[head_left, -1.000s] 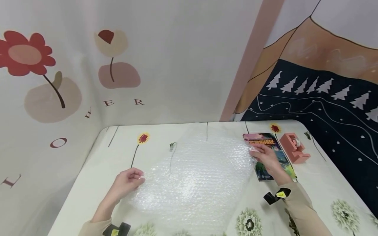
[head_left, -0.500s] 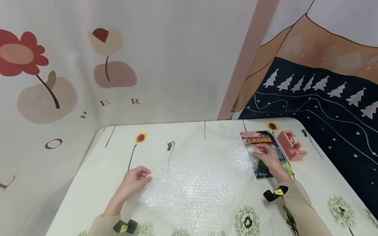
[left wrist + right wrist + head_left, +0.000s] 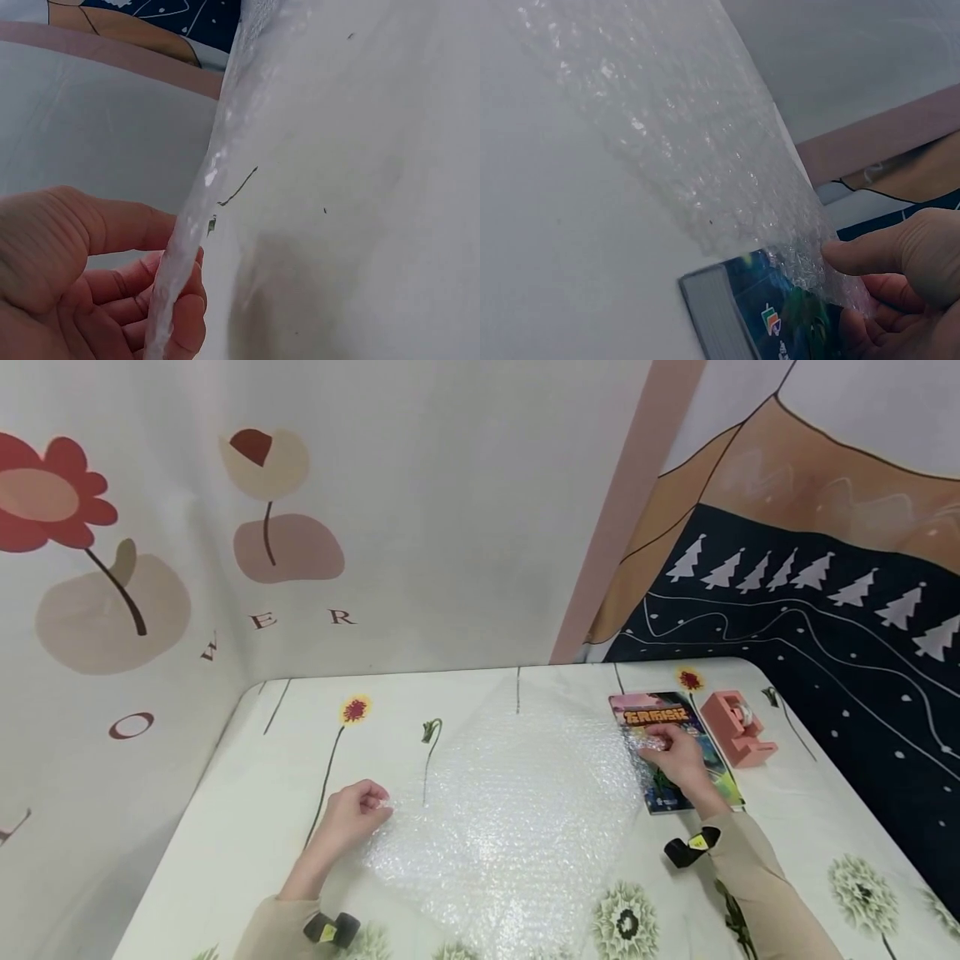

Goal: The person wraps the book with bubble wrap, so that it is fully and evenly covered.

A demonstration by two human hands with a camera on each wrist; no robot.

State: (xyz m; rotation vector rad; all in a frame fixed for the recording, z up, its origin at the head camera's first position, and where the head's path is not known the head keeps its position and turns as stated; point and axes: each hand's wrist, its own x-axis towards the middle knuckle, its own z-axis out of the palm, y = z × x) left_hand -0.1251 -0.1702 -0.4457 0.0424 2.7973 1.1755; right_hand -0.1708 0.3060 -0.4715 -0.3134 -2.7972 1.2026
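A clear sheet of bubble wrap (image 3: pixel 510 810) spreads between both hands over the white flowered table. My left hand (image 3: pixel 351 817) pinches its left edge; in the left wrist view the bubble wrap (image 3: pixel 187 247) passes between thumb and curled fingers. On the other side my right hand (image 3: pixel 681 760) pinches the right edge, above a colourful book (image 3: pixel 675 806). Seen from the right wrist, the bubble wrap (image 3: pixel 652 120) reaches into the right hand (image 3: pixel 907 277) and overlaps part of the book (image 3: pixel 750 315).
A pink tape dispenser (image 3: pixel 738 735) stands just right of the book. The table (image 3: pixel 225 860) meets a pale printed wall cloth (image 3: pixel 450 527) at the back and a dark cloth with printed trees (image 3: pixel 787 610) at the right.
My left hand has moved right and slightly up with its edge of the bubble wrap. The right hand keeps nearly the same place over the book. The whole view has shifted slightly.
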